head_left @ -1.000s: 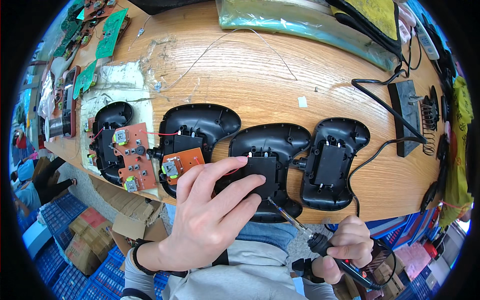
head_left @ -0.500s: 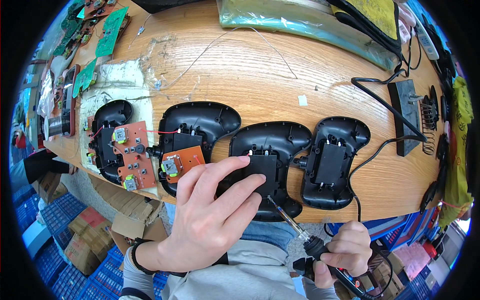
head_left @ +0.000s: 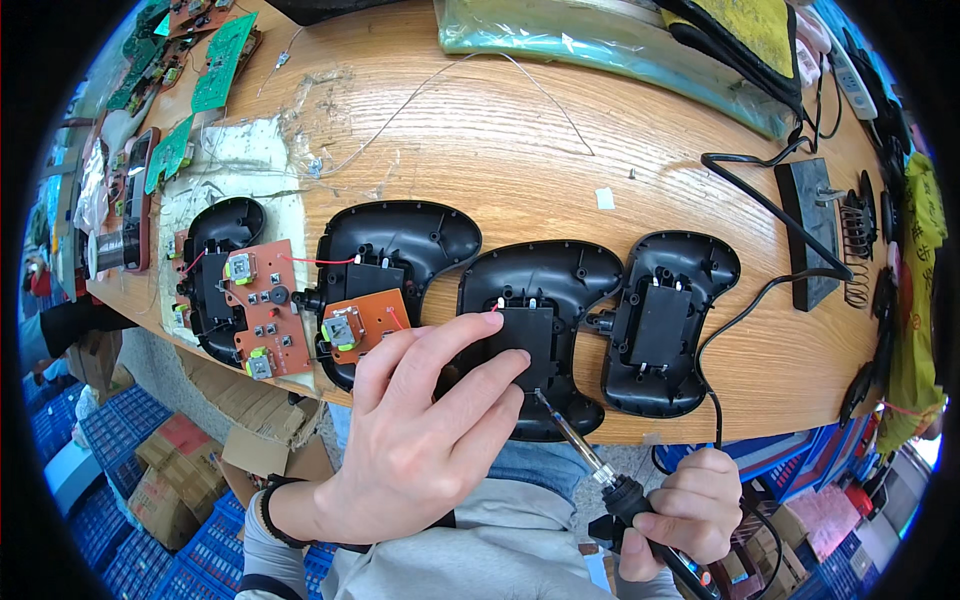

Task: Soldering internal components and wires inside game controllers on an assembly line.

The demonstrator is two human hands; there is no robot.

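My left hand lies over a black game controller half-shell, its fingers bent and two fingertips resting on the shell's raised rectangular box. The thumb is hidden, so what it may pinch does not show. Beside the fingertips, a red wire meets a metal tab. My right hand is closed round the dark handle of a soldering iron. The iron's tip touches or nearly touches the shell just below the box. An orange circuit board with a thumbstick module lies partly behind my left hand.
More black half-shells stand in the row on both sides. Another orange board lies at left, and green boards at the far left. At right are the iron's coiled stand and black cord. Blue crates are below.
The soldering iron and my right hand have shifted very slightly up and left. My left hand stays nearly in place on the shell.
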